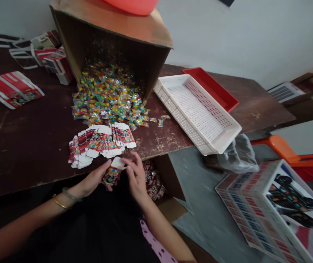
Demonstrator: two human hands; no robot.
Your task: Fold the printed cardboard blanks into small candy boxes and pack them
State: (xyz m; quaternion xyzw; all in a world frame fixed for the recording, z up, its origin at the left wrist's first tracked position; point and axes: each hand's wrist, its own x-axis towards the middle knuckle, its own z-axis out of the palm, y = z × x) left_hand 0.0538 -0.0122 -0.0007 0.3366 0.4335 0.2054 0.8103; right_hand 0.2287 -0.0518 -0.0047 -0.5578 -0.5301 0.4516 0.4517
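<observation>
My left hand (97,176) is closed around a small printed candy box (111,176), held just off the table's front edge. Its white end flap stands up at the top. My right hand (136,178) has its thumb and index finger at that flap, pinching its edge; the other fingers are curled. Behind my hands lies a fanned pile of flat red candy boxes (99,142). Beyond it, a heap of wrapped colourful candies (109,96) spills from a cardboard carton (112,22) lying on its side.
On the right, a white perforated basket (200,113) overlaps a red tray (216,89) and juts past the table edge. An open carton of small red packs (153,180) sits below. A plastic crate (244,204) stands on the floor. Red-and-white cartons (14,89) lie left.
</observation>
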